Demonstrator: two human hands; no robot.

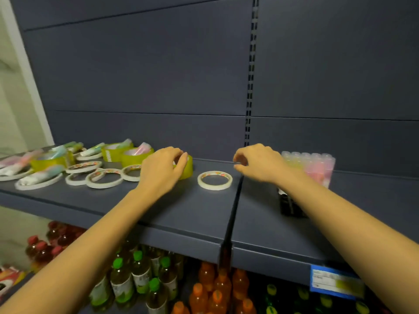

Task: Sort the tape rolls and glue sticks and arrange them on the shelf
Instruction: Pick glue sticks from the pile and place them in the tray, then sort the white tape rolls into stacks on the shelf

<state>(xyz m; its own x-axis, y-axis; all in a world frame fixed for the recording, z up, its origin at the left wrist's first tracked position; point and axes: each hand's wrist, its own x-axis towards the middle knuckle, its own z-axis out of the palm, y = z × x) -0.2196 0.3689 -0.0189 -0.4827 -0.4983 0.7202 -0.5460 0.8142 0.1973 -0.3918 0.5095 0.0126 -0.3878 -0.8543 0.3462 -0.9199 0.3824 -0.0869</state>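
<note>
Currently, a person is reaching both bare arms onto a dark grey shelf [204, 214]. Just left of centre, the left hand [162, 171] is curling its fingers round a wide yellow-green tape roll [188, 172]. Just right of centre, the right hand [258, 163] is hovering with its fingers curled inward; whether it is pinching anything cannot be told. Between the two hands a thin white tape roll [215, 180] is lying flat, touching neither.

Likely risks: the left wrist is passing close over the mixed heap [74, 164] at middle left, so a careless lift could drag thin rolls along or knock loose glue sticks [43, 175] rolling toward the shelf's front edge. The right forearm is crossing just in front of the boxed glue sticks [317, 166] at middle right and could tip them.

Counting: four wide yellow-green rolls, including the held one; at least seven thin white rolls; one box of upright glue sticks. The loose sticks are too blurred to count.
</note>
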